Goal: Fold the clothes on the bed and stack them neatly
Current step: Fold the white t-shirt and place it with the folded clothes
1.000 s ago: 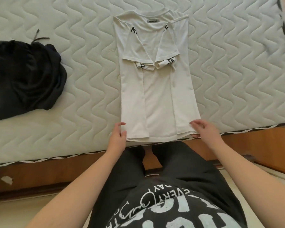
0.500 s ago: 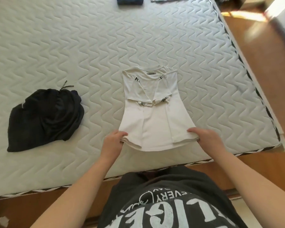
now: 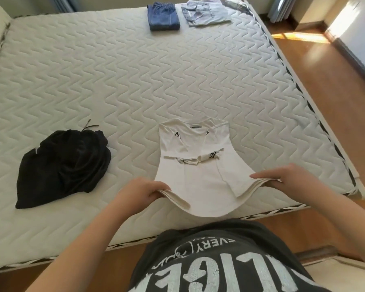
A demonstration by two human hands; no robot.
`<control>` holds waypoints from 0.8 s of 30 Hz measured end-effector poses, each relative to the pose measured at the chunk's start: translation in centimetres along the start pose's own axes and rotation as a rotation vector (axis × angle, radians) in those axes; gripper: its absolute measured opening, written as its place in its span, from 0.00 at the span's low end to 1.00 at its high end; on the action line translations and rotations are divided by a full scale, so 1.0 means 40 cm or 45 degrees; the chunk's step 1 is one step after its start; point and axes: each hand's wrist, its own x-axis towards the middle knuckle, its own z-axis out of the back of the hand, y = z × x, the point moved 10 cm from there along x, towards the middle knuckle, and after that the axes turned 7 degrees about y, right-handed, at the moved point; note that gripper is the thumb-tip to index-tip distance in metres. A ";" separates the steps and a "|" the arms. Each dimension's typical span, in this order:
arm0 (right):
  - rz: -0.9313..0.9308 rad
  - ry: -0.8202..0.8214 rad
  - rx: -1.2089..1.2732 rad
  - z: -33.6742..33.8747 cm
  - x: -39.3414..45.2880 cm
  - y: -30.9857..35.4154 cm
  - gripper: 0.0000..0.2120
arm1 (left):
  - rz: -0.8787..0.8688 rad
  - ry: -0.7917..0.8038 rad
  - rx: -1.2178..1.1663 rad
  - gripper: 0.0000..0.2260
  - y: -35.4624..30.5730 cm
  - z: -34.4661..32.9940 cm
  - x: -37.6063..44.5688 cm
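Note:
A white t-shirt (image 3: pixel 200 178), its sides and sleeves folded inward, lies on the quilted white mattress (image 3: pixel 135 81) near the front edge. My left hand (image 3: pixel 141 192) pinches the hem's left corner and my right hand (image 3: pixel 282 175) pinches its right corner. The hem is lifted off the mattress and sags between them; the collar end still rests on the bed. A crumpled black garment (image 3: pixel 63 167) lies unfolded to the left.
Folded blue jeans (image 3: pixel 163 16) and a folded pale blue shirt (image 3: pixel 207 14) sit side by side at the far edge. Wooden floor (image 3: pixel 325 70) runs along the bed's right side. My dark printed t-shirt fills the bottom of the view.
Both hands have closed on the hem's corners and raised it off the mattress, moving it away from the front edge. My head has tilted up, bringing the far clothes into view.

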 end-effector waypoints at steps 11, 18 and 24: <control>-0.051 0.245 0.269 -0.026 0.006 -0.083 0.07 | 0.168 0.101 -0.311 0.08 0.036 0.030 0.050; -0.030 0.256 0.288 -0.059 0.114 -0.128 0.11 | 0.273 0.291 -0.151 0.06 0.073 -0.007 0.164; -0.028 0.311 0.412 -0.084 0.290 -0.188 0.11 | 0.276 0.418 -0.210 0.10 0.154 -0.036 0.307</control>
